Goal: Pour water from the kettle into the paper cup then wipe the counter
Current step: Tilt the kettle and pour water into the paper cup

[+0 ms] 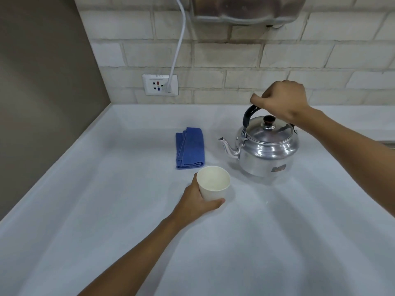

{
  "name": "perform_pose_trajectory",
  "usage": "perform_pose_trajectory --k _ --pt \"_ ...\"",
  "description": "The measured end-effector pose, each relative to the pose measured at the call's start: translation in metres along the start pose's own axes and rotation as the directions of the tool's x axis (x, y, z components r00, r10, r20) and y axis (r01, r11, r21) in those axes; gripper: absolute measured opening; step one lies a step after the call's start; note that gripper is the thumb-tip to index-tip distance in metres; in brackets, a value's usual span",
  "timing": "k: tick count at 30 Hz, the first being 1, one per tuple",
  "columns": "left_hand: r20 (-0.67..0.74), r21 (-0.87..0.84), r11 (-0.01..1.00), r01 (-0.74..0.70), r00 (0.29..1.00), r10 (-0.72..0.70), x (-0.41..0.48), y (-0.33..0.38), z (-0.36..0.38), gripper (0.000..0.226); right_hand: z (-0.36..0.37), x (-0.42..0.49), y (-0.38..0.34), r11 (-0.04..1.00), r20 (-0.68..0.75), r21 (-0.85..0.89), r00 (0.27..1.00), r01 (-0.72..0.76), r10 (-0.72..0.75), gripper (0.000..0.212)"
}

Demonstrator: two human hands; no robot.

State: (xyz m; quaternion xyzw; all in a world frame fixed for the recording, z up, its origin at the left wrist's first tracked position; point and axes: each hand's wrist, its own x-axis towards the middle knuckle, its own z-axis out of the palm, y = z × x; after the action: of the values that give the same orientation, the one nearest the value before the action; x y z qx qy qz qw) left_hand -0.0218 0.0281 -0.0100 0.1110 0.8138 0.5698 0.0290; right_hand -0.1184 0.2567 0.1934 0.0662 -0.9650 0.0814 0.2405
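Observation:
A shiny metal kettle (pixel 265 150) with a black handle and a dark lid knob stands on the white counter (pixel 277 242), its spout pointing left. My right hand (pixel 282 99) is closed around the top of the kettle's handle. A white paper cup (pixel 213 183) stands upright on the counter in front of the spout, and it looks empty. My left hand (pixel 196 204) is wrapped around the cup's near left side. A folded blue cloth (pixel 189 148) lies flat on the counter just behind the cup, left of the kettle.
A brick-tile wall runs along the back with a white socket plate (pixel 160 84) and a white cable (pixel 179 43) plugged into it. A metal appliance (pixel 245 9) hangs above. A grey side wall (pixel 42 92) closes the left. A sink edge (pixel 388 144) shows at far right.

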Motion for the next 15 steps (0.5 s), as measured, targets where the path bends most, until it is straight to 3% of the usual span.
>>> perform_pose_trajectory --k 7,15 --pt "0.001 -0.002 1.0 -0.004 1.0 0.004 0.001 0.0 -0.001 0.067 -0.019 -0.023 -0.011 0.982 -0.049 -0.081 0.984 0.169 -0.173 0.047" --pt "0.001 0.011 1.0 -0.003 1.0 0.003 0.001 -0.001 0.0 0.07 -0.035 -0.037 -0.025 0.956 -0.061 -0.149 0.963 0.252 -0.263 0.05"
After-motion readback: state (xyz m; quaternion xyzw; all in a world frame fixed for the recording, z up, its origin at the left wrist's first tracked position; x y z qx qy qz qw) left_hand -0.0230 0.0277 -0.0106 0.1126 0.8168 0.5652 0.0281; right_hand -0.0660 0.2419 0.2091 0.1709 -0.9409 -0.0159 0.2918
